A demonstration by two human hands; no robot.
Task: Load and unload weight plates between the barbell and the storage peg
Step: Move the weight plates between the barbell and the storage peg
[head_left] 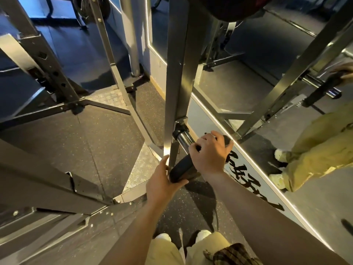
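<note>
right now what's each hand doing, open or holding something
Left hand: holding the lower edge of the black weight plate, thumb curled under it.
Right hand: gripping the same plate's upper edge, beside the chrome storage peg.

Black plate in my hands. Peg shiny chrome. Rack post grey. Floor dark, pale-speckled. My trousers beige; plaid shirt hem brown-black.

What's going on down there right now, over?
Both hands gripping the plate: left hand at its lower edge, right hand on top. Plate on the peg. Nothing blocking.
</note>
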